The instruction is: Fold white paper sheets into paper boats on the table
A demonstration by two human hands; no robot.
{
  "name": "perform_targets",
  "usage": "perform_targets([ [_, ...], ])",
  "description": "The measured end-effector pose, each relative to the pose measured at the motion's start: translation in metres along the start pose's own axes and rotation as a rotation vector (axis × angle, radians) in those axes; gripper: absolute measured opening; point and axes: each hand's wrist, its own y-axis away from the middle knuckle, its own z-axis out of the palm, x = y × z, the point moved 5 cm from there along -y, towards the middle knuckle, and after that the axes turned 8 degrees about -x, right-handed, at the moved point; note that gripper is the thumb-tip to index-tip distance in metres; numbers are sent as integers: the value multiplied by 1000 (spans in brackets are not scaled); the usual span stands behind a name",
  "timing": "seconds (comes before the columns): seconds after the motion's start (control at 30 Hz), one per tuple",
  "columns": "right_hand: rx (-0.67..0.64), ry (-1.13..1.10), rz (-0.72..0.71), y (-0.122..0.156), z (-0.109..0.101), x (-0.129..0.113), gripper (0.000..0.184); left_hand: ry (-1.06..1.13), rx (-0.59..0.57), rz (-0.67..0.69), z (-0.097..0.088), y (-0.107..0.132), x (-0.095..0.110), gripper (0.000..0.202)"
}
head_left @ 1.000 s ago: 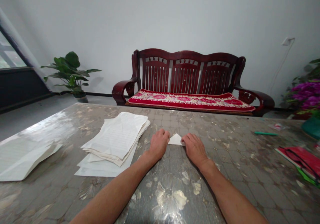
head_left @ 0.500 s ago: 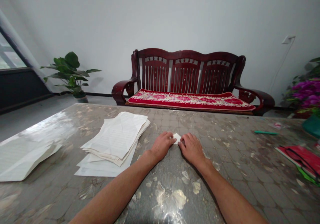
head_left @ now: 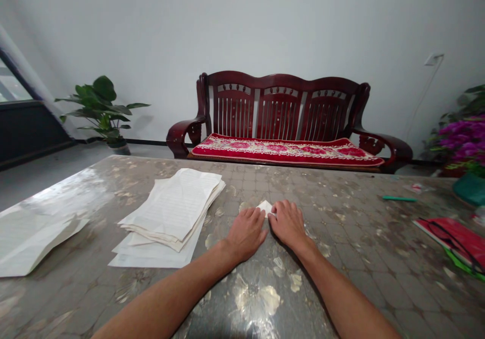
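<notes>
A small folded piece of white paper lies on the table between my two hands, its pointed top showing. My left hand rests palm down at its lower left, fingers laid out flat with the tips touching the paper, thumb apart. At the paper's right edge, my right hand has its fingers curled and its thumb and fingertips on it. Both hands cover part of the paper.
To the left sit a stack of lined paper sheets and a bent sheet. A green pen and a red notebook are on the right. Beyond the patterned table stands a wooden bench.
My left hand has shifted nearer to me and flattened, its thumb now away from the paper. My right hand stays at the paper's right side. The view has moved slightly.
</notes>
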Motion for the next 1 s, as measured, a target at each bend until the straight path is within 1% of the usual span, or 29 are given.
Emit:
perform_targets([
  [0.2,-7,77,20,3,-3,14,18,-28,-27,-43,15,3,-6,51],
  [0.37,1,104,21,4,-2,20,20,-59,-44,-48,15,3,-8,53],
  [0.43,-1,112,18,4,-1,19,22,-64,-56,-5,12,0,-9,53],
  [0.57,-13,105,5,4,0,15,25,-54,-75,129,9,-8,-9,55],
  [0.63,-21,91,3,2,1,15,24,-39,-83,151,9,-13,-10,56],
  [0.8,-40,69,16,-3,4,19,22,6,-50,94,6,-28,-9,56],
  [0.93,-40,59,18,-6,6,20,24,28,7,-3,7,-44,-5,38],
  [1.0,-34,49,16,-6,6,20,24,31,32,-56,9,-49,-5,37],
])
